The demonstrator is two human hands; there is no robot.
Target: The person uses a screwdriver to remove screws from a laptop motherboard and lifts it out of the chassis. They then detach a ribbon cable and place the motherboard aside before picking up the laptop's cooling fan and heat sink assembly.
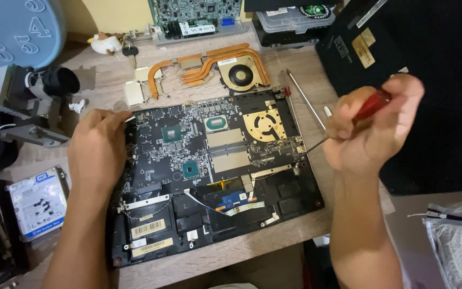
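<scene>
Red-handled screwdriver clenched in right hand, shaft slanting down-left to the right edge of the opened laptop base lying flat mid-surface; left hand, fingers curled, pressing its left edge, grasping nothing visible.

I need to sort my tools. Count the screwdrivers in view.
2. One red-handled screwdriver is held in the right hand, tip at the laptop's right edge. A second screwdriver lies on the table beside it. Others may be hidden.
</scene>
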